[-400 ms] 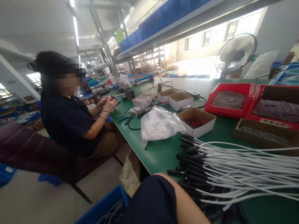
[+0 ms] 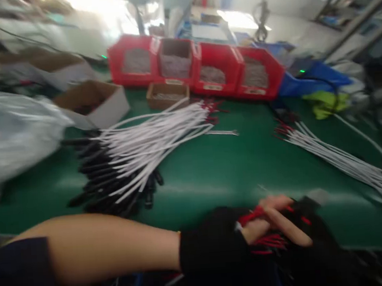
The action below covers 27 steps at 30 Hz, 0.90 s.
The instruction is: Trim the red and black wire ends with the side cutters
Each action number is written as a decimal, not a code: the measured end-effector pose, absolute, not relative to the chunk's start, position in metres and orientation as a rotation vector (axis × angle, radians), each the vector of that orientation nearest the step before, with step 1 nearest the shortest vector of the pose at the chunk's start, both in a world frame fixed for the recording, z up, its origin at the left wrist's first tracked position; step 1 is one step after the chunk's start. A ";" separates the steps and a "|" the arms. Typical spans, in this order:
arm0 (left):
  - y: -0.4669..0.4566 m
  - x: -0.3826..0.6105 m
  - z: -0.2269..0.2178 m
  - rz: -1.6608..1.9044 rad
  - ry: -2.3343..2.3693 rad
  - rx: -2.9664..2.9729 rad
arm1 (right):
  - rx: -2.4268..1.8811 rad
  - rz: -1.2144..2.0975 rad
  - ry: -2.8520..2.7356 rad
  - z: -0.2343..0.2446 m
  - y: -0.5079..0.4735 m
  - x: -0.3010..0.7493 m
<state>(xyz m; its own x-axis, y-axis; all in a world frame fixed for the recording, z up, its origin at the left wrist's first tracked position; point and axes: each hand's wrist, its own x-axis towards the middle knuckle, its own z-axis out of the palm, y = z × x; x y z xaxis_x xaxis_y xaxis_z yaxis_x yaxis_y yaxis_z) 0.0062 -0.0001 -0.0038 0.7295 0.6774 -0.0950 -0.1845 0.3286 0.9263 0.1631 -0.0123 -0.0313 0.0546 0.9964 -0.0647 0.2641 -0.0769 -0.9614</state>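
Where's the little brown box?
In the head view, the little brown box sits on the green table, upper middle, right in front of the red bins and just behind the left bundle of white cables.

A matt black cloth glove (image 2: 211,246) covers the left hand (image 2: 240,237). Under its bare fingers (image 2: 283,226) lie thin red wires (image 2: 268,242), plastic-sheathed. Beyond the fingertips the green table mat (image 2: 212,172) looks smooth with a soft sheen. Farther off are white plastic-jacketed cables (image 2: 151,137), a matt cardboard box (image 2: 93,104) and glossy red plastic bins (image 2: 234,59).
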 end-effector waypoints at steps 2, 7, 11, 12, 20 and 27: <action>0.003 0.011 -0.009 0.587 0.522 1.064 | -1.489 1.157 -1.215 -0.017 -0.026 0.179; 0.007 0.008 -0.012 0.598 0.714 1.064 | -1.327 1.288 -1.137 -0.013 -0.024 0.174; 0.005 0.007 -0.012 0.528 0.739 1.062 | -1.319 1.261 -1.106 -0.012 -0.023 0.172; 0.006 0.007 -0.012 0.527 0.718 1.072 | -1.331 1.256 -1.099 -0.012 -0.023 0.172; 0.006 0.007 -0.005 0.602 0.672 1.065 | -1.442 1.161 -1.228 -0.009 -0.029 0.168; -0.002 0.006 -0.016 0.553 0.676 1.058 | -1.612 1.103 -1.117 0.000 -0.047 0.176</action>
<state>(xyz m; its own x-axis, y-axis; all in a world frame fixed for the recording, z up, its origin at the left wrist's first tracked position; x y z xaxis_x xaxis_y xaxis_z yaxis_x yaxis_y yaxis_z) 0.0062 -0.0016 -0.0165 0.6749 0.6999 -0.2337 -0.0905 0.3928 0.9152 0.1760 -0.0467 -0.0005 0.2076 0.9604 -0.1859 0.1978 -0.2273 -0.9535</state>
